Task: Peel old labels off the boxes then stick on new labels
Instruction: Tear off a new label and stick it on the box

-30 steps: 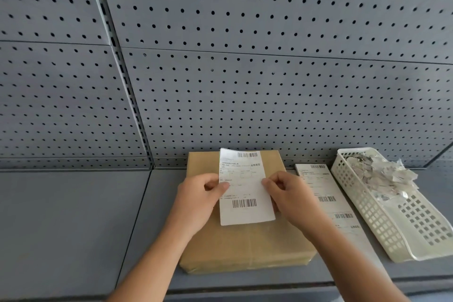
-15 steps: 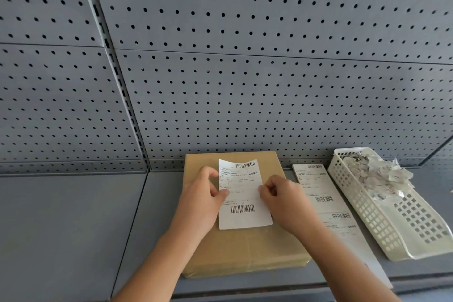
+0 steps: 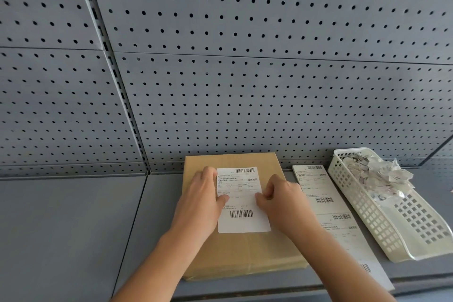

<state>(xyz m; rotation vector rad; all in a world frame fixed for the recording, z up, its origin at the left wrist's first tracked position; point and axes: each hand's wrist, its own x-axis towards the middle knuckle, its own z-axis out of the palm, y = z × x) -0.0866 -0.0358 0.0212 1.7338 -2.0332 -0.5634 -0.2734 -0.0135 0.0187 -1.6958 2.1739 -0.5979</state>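
Fingers [image 3: 205, 179] of your left hand [image 3: 201, 203] lie flat, thumb pressing left edge of shipping label [image 3: 241, 203]; right hand [image 3: 282, 200] fingers curl, pinching right edge. Label sits on cardboard box [image 3: 245, 252] on shelf [image 3: 73, 228], left of label strip [image 3: 329, 218].

Grey shelf [image 3: 61, 228] noted. Grey pegboard panels [image 3: 245, 93] stand upright behind shelf. White perforated basket [image 3: 367, 216] rests at shelf's right end.

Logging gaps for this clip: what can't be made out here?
Head view:
label text: too small.
Label's side edges, stuck or not: under left hand and right hand.
label strip near part: behind right forearm.
scraps in basket: crumpled, unreadable.
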